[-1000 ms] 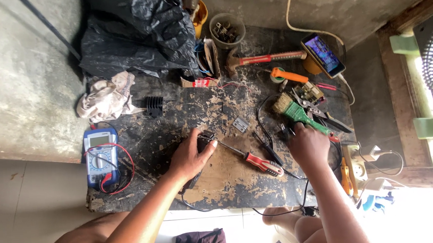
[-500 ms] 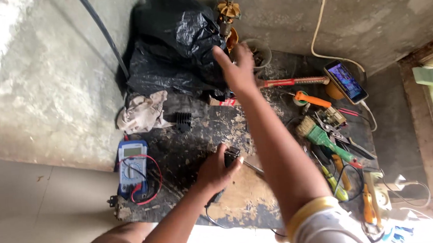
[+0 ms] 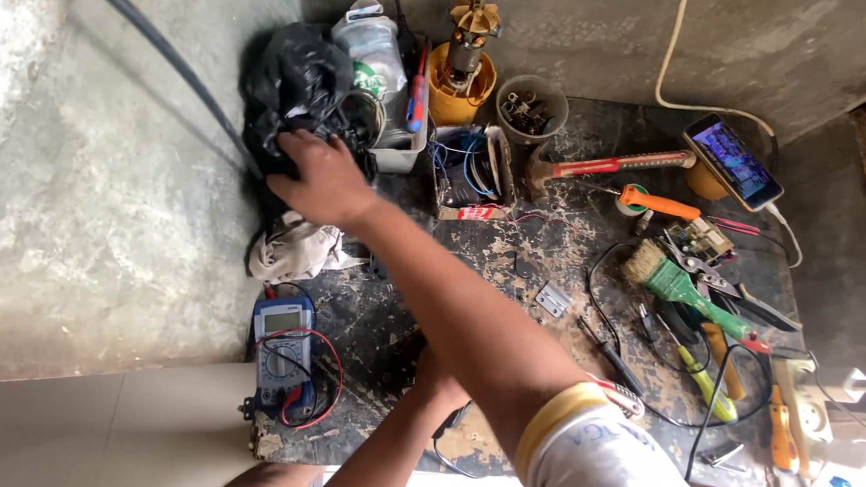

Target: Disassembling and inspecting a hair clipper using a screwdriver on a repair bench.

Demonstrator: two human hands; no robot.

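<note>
Bare concrete walls hem in a scarred black counter (image 3: 554, 256). Far left, a blue multimeter (image 3: 282, 355) lies with its red leads coiled. Above it, the right hand (image 3: 321, 180) presses into a crumpled black plastic bag (image 3: 293, 82) at the back corner, fingers spread over it, grip not clearly closed. It looks light, soft and slippery; bunching a fold would hold best. The left hand (image 3: 439, 381) sits hidden under the right arm, grip unreadable.
</note>
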